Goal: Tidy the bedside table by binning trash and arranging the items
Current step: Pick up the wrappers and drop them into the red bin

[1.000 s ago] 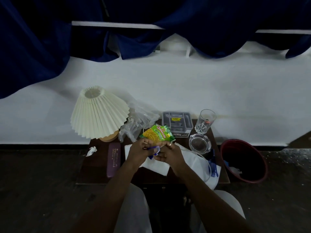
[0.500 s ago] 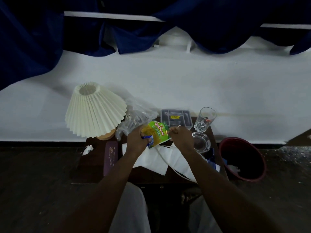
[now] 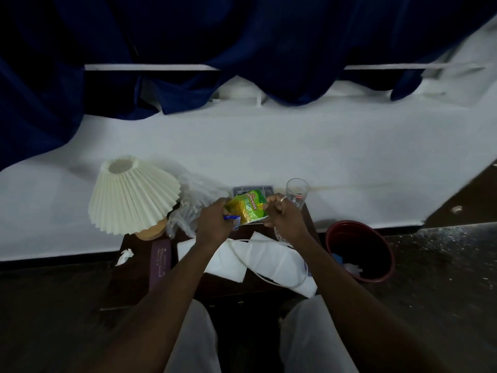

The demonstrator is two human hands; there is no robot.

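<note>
Gripping the snack packet (image 3: 247, 208) mid-frame, left hand (image 3: 215, 224) and right hand (image 3: 282, 218) fingers clamped on its ends — best crumple small, then drop into red bin (image 3: 388, 261) lower right.

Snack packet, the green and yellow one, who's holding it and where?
Both hands: left hand pinches the snack packet's left edge, right hand its right edge.

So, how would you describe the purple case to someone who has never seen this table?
Find the pleated cream lamp at the table's left. The purple case lies flat just below its base, left of the white paper. It is the only long, dark purple thing there.
</note>
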